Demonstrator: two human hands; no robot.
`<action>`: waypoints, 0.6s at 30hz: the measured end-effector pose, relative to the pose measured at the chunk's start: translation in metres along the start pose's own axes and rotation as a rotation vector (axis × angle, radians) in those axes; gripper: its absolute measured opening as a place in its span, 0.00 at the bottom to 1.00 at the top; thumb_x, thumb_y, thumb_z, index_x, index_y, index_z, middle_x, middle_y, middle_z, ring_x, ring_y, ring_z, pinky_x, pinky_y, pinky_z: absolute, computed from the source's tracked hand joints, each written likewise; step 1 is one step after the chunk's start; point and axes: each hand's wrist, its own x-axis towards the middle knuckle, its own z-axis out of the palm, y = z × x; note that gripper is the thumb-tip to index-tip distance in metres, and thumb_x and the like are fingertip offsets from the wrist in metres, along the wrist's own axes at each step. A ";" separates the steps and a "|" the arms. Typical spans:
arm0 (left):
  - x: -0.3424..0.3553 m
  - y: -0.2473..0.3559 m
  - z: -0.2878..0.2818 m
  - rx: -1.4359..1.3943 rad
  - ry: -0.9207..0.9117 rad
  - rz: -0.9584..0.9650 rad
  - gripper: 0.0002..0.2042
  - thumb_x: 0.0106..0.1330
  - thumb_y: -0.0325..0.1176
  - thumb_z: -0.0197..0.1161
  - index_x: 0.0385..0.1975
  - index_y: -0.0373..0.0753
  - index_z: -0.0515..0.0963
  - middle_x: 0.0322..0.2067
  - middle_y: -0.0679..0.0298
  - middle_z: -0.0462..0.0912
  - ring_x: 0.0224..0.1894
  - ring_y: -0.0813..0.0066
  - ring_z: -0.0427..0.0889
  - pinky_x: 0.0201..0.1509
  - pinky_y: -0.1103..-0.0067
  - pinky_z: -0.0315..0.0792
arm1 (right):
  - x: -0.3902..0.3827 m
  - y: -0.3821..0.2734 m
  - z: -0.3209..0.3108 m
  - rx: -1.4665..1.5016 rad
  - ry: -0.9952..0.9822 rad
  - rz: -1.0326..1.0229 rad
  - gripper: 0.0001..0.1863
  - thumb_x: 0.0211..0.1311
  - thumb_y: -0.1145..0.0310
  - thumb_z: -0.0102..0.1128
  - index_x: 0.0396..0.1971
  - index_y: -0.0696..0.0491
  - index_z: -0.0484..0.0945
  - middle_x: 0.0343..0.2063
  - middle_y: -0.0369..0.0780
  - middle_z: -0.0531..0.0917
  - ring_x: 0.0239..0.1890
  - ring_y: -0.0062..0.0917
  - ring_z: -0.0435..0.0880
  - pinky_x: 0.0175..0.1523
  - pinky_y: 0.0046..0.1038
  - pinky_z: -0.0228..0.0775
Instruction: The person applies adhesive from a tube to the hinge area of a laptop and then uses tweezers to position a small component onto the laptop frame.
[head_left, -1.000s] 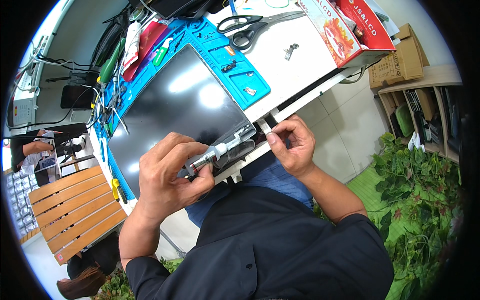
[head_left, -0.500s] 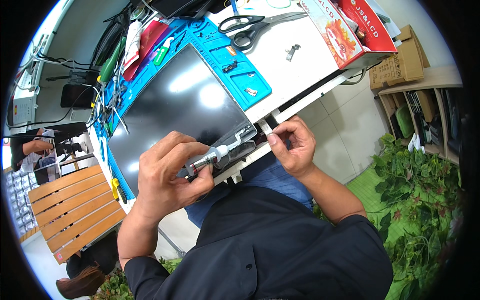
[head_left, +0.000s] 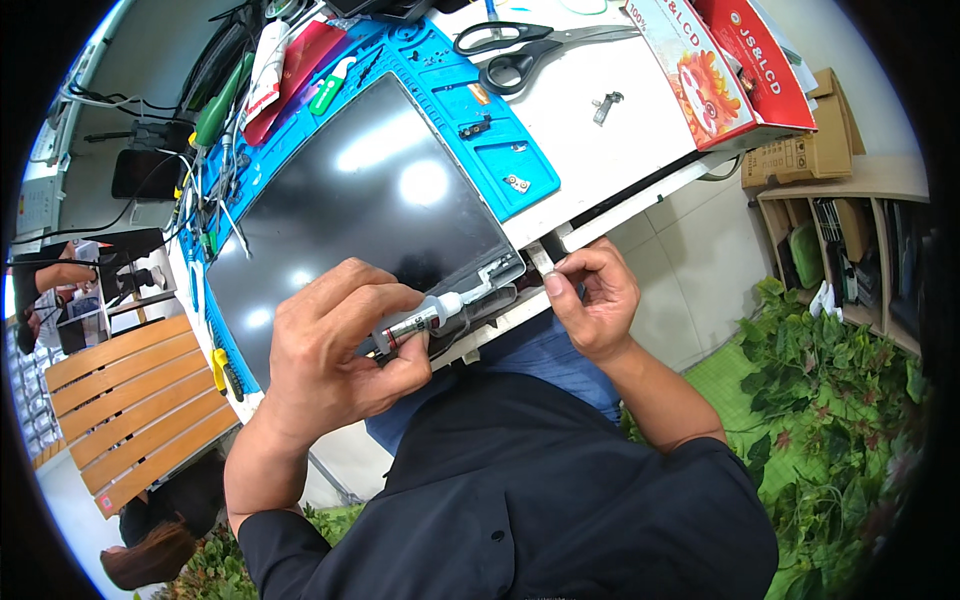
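Observation:
My left hand (head_left: 345,350) grips a small white-capped adhesive tube (head_left: 412,325) with its nozzle at the lower right corner of a black screen panel (head_left: 330,220), near a small silvery fitting (head_left: 495,270). The panel lies on a blue silicone repair mat (head_left: 525,190). My right hand (head_left: 600,305) pinches a small pale flat piece (head_left: 540,255) at the desk's front edge, just right of the panel's corner. A dark translucent strip (head_left: 495,300) lies under the nozzle; what it is I cannot make out.
Black scissors (head_left: 510,65), a small metal part (head_left: 607,106) and a red-white box (head_left: 730,90) are on the white desk (head_left: 590,160). Tools and cables (head_left: 215,170) crowd the left. Beyond are a slatted wooden bench (head_left: 135,400), shelves (head_left: 830,240), artificial leaves (head_left: 820,400) and other people (head_left: 170,530).
The view has shifted a little, so the desk's items sit slightly differently in frame. Both hands keep their grips, with no clear movement relative to the panel.

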 end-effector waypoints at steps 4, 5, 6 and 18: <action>0.001 0.000 -0.002 -0.009 -0.012 0.011 0.15 0.46 0.24 0.75 0.37 0.36 0.88 0.32 0.58 0.87 0.31 0.60 0.87 0.34 0.69 0.79 | -0.001 -0.002 -0.002 -0.010 -0.002 0.001 0.09 0.67 0.76 0.79 0.40 0.57 0.85 0.36 0.36 0.81 0.28 0.14 0.75 0.31 0.20 0.67; 0.001 -0.001 -0.002 -0.010 -0.012 0.009 0.15 0.46 0.24 0.75 0.37 0.36 0.87 0.33 0.58 0.87 0.31 0.60 0.87 0.34 0.69 0.79 | -0.001 -0.002 -0.002 -0.014 -0.006 0.005 0.09 0.67 0.76 0.79 0.41 0.57 0.85 0.36 0.37 0.81 0.28 0.14 0.75 0.31 0.20 0.67; 0.001 -0.002 -0.002 -0.011 -0.013 0.007 0.15 0.46 0.24 0.75 0.37 0.36 0.87 0.33 0.58 0.87 0.31 0.60 0.86 0.34 0.69 0.79 | -0.001 -0.001 -0.002 -0.014 -0.010 0.005 0.09 0.67 0.76 0.78 0.41 0.57 0.85 0.36 0.37 0.81 0.28 0.14 0.75 0.31 0.20 0.67; 0.003 -0.003 -0.004 -0.017 -0.018 0.017 0.15 0.45 0.23 0.75 0.36 0.35 0.87 0.33 0.58 0.86 0.30 0.61 0.86 0.33 0.70 0.78 | -0.002 0.003 -0.003 -0.011 -0.006 -0.015 0.10 0.66 0.75 0.79 0.41 0.56 0.84 0.35 0.36 0.81 0.28 0.14 0.75 0.30 0.20 0.66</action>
